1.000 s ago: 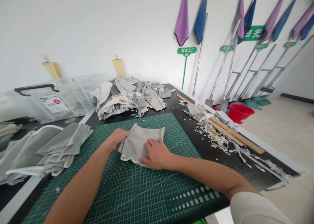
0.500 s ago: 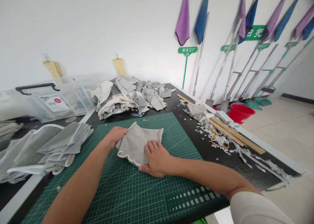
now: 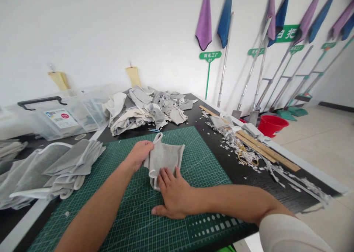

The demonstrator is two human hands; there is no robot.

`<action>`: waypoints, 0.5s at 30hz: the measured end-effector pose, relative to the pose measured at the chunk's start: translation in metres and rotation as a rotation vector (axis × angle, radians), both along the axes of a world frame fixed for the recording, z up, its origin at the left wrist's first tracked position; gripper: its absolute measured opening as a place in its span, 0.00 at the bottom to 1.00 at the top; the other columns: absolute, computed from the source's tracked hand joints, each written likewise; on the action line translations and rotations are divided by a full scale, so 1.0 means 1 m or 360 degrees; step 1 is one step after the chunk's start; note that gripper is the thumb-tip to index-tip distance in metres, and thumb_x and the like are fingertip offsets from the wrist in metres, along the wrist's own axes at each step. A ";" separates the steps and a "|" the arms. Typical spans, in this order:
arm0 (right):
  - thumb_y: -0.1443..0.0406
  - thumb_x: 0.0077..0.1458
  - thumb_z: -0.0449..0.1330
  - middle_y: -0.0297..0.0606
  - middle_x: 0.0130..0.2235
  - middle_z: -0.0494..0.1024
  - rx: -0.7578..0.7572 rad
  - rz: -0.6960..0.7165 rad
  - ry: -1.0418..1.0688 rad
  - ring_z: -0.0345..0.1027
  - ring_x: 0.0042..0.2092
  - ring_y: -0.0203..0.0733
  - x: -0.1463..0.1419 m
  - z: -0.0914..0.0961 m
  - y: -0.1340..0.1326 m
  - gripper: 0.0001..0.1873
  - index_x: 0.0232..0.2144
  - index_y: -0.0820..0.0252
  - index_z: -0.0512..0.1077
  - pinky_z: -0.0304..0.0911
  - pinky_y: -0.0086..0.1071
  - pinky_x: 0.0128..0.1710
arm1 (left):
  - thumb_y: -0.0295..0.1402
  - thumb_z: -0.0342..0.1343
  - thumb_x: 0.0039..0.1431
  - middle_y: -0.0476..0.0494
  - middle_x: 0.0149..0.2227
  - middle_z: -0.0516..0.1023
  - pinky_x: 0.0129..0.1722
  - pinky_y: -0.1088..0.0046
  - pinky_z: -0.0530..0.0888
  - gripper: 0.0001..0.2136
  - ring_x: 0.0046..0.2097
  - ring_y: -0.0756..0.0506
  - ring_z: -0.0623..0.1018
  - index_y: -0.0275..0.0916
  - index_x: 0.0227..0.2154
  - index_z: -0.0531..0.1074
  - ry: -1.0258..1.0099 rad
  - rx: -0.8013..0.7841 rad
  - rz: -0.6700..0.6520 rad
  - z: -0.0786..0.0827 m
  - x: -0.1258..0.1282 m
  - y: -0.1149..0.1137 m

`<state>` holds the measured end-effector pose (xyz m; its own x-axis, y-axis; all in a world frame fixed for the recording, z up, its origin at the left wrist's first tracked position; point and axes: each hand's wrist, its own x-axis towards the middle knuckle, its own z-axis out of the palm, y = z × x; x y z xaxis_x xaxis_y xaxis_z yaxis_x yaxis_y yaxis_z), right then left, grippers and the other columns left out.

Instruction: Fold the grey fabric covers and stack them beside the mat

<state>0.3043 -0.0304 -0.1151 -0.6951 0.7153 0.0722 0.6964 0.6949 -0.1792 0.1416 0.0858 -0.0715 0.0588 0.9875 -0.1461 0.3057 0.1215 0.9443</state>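
Note:
A grey fabric piece (image 3: 166, 157) with pale edges lies on the green cutting mat (image 3: 132, 211). Its left side is lifted and folding over, pinched between the thumb and fingers of my left hand (image 3: 141, 154). My right hand (image 3: 174, 193) rests flat on the lower right part of the fabric, fingers stretched out and thumb apart on the mat. The fabric under my right palm is hidden. Beyond the mat's far edge lies a small pair of blue thread snips (image 3: 153, 130).
Layered grey fabric pieces (image 3: 63, 167) lie at left, by a clear plastic box (image 3: 83, 114). A loose heap of grey cloth (image 3: 143, 104) sits behind the mat. Wooden rulers (image 3: 257, 149), scissors (image 3: 245, 157) and white scraps line the right edge. A red bucket (image 3: 272, 125) stands beyond.
My left hand has moved right and lifted the fabric's left side, folding it inward. My right hand has slid slightly toward me, its fingers now straighter.

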 end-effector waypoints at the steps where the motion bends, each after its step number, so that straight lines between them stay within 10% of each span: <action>1: 0.42 0.54 0.39 0.62 0.62 0.47 -0.0006 0.0017 0.0001 0.36 0.63 0.66 0.000 0.000 -0.002 0.47 0.60 0.78 0.50 0.37 0.63 0.56 | 0.32 0.50 0.41 0.52 0.19 0.66 0.17 0.79 0.58 0.06 0.20 0.52 0.66 0.35 0.24 0.67 0.0001 0.0025 -0.0014 0.000 0.006 -0.002; 15: 0.41 0.53 0.38 0.65 0.61 0.50 0.0035 0.0123 -0.0021 0.38 0.62 0.66 -0.005 0.007 -0.026 0.49 0.59 0.82 0.50 0.40 0.62 0.56 | 0.30 0.49 0.45 0.53 0.21 0.65 0.17 0.80 0.58 0.05 0.21 0.53 0.65 0.36 0.27 0.68 0.0141 0.0023 -0.0390 -0.018 0.058 -0.010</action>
<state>0.2991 -0.0568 -0.1081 -0.7491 0.6579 0.0778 0.6428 0.7503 -0.1548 0.1996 0.0757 -0.0897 0.2843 0.9473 -0.1475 0.4061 0.0203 0.9136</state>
